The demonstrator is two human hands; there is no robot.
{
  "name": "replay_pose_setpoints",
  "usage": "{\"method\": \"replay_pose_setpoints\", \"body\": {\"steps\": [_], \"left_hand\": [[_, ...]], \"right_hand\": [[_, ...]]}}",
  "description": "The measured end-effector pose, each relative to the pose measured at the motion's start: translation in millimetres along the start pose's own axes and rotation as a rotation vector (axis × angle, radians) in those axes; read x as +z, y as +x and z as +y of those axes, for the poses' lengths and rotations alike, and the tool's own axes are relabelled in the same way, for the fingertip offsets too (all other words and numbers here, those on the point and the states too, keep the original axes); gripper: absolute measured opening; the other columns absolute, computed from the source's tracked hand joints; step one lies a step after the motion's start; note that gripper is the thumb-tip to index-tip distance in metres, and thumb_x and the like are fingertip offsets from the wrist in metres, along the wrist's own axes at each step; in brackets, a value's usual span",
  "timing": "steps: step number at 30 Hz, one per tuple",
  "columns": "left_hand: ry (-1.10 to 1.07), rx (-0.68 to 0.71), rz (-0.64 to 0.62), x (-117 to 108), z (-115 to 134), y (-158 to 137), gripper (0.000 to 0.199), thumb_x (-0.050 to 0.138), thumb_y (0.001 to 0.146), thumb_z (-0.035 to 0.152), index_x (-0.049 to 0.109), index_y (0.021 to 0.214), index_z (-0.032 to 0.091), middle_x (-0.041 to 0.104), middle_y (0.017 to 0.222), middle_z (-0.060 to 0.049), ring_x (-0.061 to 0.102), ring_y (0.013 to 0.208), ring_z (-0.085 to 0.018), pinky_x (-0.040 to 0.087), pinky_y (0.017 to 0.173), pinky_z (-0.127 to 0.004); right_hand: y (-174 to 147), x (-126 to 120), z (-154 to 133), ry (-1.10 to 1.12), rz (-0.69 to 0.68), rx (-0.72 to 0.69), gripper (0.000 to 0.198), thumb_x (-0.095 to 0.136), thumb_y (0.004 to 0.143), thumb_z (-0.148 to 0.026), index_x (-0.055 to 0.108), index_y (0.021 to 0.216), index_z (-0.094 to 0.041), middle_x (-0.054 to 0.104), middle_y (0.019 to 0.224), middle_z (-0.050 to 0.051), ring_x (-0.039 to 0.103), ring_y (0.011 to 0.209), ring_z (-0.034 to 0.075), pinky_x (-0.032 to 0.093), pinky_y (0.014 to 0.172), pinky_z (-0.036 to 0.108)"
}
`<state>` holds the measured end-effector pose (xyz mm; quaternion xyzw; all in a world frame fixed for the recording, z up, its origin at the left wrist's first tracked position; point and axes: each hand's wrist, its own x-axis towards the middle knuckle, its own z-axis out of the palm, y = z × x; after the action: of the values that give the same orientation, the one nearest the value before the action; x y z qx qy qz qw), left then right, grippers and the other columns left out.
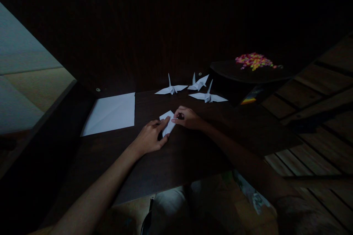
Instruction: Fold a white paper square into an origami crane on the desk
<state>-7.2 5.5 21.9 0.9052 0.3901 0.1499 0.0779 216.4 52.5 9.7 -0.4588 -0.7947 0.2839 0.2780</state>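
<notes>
A small folded white paper (168, 127) with pointed ends lies on the dark desk between my hands. My left hand (150, 136) holds it down from the left, index finger across its face and thumb at its lower edge. From the right, my right hand (188, 118) pinches the paper's side edge between thumb and bent fingers. Beyond the hands stand three white origami cranes, one on the left (171, 89), one at the back right (198, 83) and one nearer on the right (208, 97), wings spread.
A flat white paper sheet (111, 114) with a faint crease lies on the desk (176, 169) at the left. Many small colourful pieces (254, 61) are heaped on a raised dark shelf (248, 75) at the right. A dark panel rises behind the cranes. The light is dim.
</notes>
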Motion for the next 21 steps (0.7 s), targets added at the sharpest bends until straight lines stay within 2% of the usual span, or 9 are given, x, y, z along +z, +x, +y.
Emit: {"method": "replay_pose_setpoints", "body": {"steps": [5,10,13,21], "left_hand": [[-0.13,-0.002,-0.02,-5.9,-4.6,1.5,0.051,0.054,0.084,0.027,0.047,0.133,0.012,0.061,0.128,-0.014,0.059,0.116,-0.027,0.048,0.102,-0.04],[-0.204,0.072,0.013,-1.6,-10.1,2.2,0.017,0.052,0.09,0.031,0.058,0.098,0.018,0.061,0.129,-0.009,0.054,0.125,-0.023,0.037,0.113,-0.043],[-0.259,0.045,0.042,2.0,-9.4,2.9,0.019,0.05,0.092,0.036,0.056,0.087,0.019,0.063,0.127,-0.01,0.055,0.124,-0.021,0.037,0.113,-0.043],[-0.36,-0.035,0.066,2.8,-7.0,5.6,0.023,0.05,0.092,0.039,0.058,0.082,0.02,0.064,0.127,-0.009,0.056,0.122,-0.022,0.035,0.113,-0.044]], "right_hand": [[-2.4,-5.6,-1.0,-0.071,-0.081,-0.132,0.017,0.075,0.074,-0.028,0.062,0.077,-0.017,0.057,0.084,0.002,0.05,0.086,0.018,0.038,0.077,0.03],[-3.9,-4.4,-3.6,-0.123,-0.128,-0.219,0.019,0.077,0.073,-0.028,0.062,0.076,-0.018,0.059,0.089,0.003,0.049,0.09,0.02,0.035,0.082,0.034],[-2.3,-3.0,-3.2,-0.125,-0.137,-0.202,0.018,0.076,0.074,-0.029,0.062,0.075,-0.017,0.059,0.087,0.002,0.05,0.089,0.02,0.035,0.082,0.035],[2.7,-4.2,-3.8,-0.104,-0.179,-0.152,0.022,0.075,0.075,-0.031,0.058,0.074,-0.018,0.055,0.082,0.0,0.05,0.083,0.018,0.034,0.077,0.031]]}}
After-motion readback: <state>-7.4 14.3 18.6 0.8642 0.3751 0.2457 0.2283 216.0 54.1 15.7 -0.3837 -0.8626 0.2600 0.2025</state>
